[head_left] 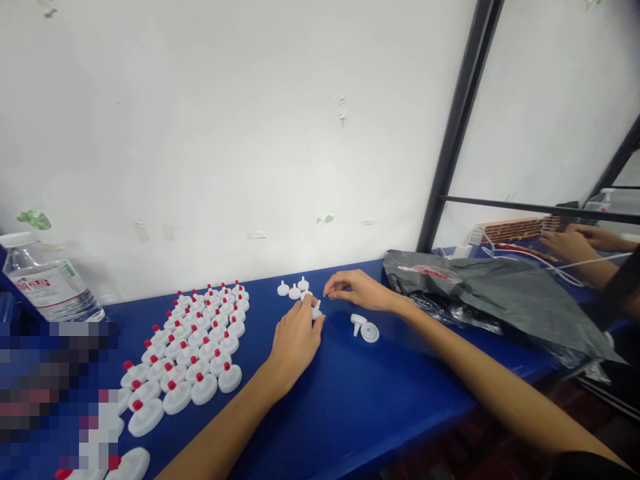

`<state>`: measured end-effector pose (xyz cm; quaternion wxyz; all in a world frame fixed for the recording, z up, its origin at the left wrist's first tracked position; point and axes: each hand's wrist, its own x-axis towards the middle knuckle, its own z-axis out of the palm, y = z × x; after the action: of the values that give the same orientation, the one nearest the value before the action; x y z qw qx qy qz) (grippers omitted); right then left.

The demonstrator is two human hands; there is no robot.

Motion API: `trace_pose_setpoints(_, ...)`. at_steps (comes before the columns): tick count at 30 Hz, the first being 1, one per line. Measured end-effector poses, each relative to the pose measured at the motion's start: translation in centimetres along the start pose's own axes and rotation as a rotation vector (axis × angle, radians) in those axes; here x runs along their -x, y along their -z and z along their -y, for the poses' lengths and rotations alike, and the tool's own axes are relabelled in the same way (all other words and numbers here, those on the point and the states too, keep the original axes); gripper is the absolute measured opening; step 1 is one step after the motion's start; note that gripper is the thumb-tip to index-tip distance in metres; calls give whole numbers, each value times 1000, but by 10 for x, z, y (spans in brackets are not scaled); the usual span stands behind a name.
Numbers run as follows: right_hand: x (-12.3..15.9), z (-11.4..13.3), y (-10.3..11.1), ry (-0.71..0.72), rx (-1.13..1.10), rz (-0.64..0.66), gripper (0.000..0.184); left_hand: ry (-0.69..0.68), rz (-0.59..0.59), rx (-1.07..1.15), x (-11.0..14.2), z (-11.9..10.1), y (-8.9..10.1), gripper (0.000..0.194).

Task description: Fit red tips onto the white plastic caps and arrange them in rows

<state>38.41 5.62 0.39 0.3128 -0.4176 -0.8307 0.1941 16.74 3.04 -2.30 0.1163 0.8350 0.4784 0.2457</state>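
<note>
My left hand (299,337) is closed around a white spout cap (317,311), whose narrow nozzle points up between thumb and fingers. Just right of it, my right hand (361,291) hovers with thumb and fingertips pinched together; whatever they hold is too small to make out. Behind the left hand stand several white spout caps (294,291) without red tips. Two more loose caps (370,332) lie below the right hand, one showing its hollow underside. To the left, many white caps with red tips (200,389) stand upright in close rows.
A clear bottle (47,283) with a label stands at the far left. On the right, a grey plastic bag (480,287) covers part of the blue table (360,407). A black metal post (457,127) rises behind it. Beyond the frame, another pair of hands (583,247) shows.
</note>
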Motion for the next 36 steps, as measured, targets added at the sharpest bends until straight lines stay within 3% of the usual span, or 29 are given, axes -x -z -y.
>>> trace_pose_setpoints(6,-2,23,-2,-42,-228,-155,19,6,-67,201,-1,0,-6,31)
trace_pose_setpoints(12,-3,29,-6,-108,-423,-134,24,49,-101,312,-2,-2,-4,37)
trace_pose_setpoints(25,-1,26,-10,-94,-408,-93,23,22,-149,367,-1,-4,-1,33)
trace_pose_setpoints(36,-1,35,-9,-136,-411,-164,26,17,-246,443,0,-4,-1,29)
